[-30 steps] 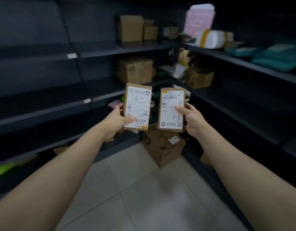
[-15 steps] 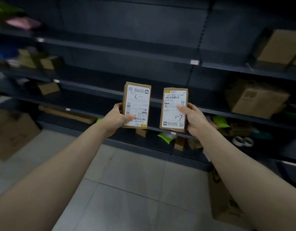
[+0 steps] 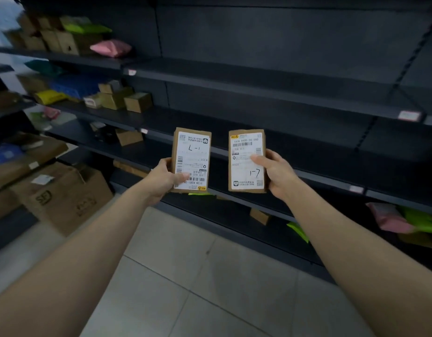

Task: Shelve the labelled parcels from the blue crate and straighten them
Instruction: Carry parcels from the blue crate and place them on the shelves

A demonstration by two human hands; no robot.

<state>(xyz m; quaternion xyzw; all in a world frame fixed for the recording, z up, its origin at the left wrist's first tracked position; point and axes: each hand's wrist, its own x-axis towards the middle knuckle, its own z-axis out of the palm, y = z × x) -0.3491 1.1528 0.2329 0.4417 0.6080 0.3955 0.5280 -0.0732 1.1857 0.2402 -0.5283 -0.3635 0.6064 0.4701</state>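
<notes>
Both parcels are held up in the air in front of the dark shelving (image 3: pixel 283 98), side by side but apart, a clear gap between them, above the tiled floor (image 3: pixel 185 263).

The left hand (image 3: pixel 161 176) grips the left parcel (image 3: pixel 192 156) by its lower left edge. The thumb lies across the bottom of the white label and the other fingers are curled behind the box, out of sight. This parcel stands on end with its long axis close to vertical, leaning slightly to the right at the top, label side facing the camera. A handwritten "L-1" sits in the upper part of the label and reads upright.

The right hand (image 3: pixel 277 176) clamps the right parcel (image 3: pixel 244 173) along its right edge, with the thumb pressed on the label at about mid-height and the fingers wrapped round the back. It too stands upright, long axis vertical, label forward. Its handwritten mark sits low on the label and looks inverted – the same "L-1" turned upside down.

At the left a large brown carton (image 3: pixel 64 198) stands on the floor, and small boxes (image 3: pixel 137 102) and a pink bag (image 3: pixel 111 47) lie on the shelves there.
</notes>
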